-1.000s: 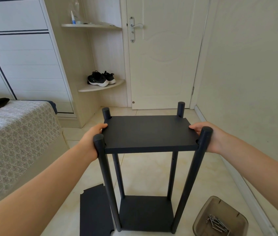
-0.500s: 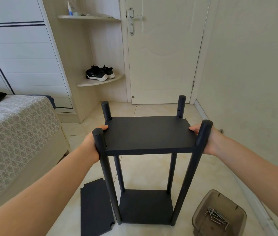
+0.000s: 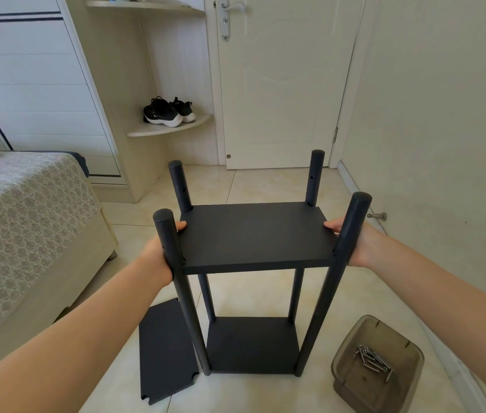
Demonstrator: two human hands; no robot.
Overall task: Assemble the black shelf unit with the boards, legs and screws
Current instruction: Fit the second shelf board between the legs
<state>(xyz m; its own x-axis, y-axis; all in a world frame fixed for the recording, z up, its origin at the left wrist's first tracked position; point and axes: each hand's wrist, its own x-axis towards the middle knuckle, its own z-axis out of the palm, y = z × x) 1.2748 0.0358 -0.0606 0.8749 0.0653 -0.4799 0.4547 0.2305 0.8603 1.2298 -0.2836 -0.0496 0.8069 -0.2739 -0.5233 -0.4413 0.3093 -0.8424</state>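
Observation:
The black shelf unit stands upright on the tiled floor, with a bottom board (image 3: 252, 342) fixed between its round legs. An upper black board (image 3: 253, 235) sits level between the legs, whose tops stick up above it. My left hand (image 3: 158, 253) grips the board's left edge, thumb on top, behind the near left leg (image 3: 176, 278). My right hand (image 3: 361, 244) grips the right edge, partly hidden by the near right leg (image 3: 346, 248). A loose black board (image 3: 165, 350) lies flat on the floor at the unit's left.
A smoky plastic tub (image 3: 377, 363) holding several screws (image 3: 371, 359) sits on the floor at the right. A bed (image 3: 27, 222) stands at the left, a wall and a door stop (image 3: 377, 216) at the right, a closed door (image 3: 280, 84) and corner shelves with shoes (image 3: 168, 111) behind.
Both hands have slid the upper board down the legs, so more of each leg top shows above it. The camera has tilted downward.

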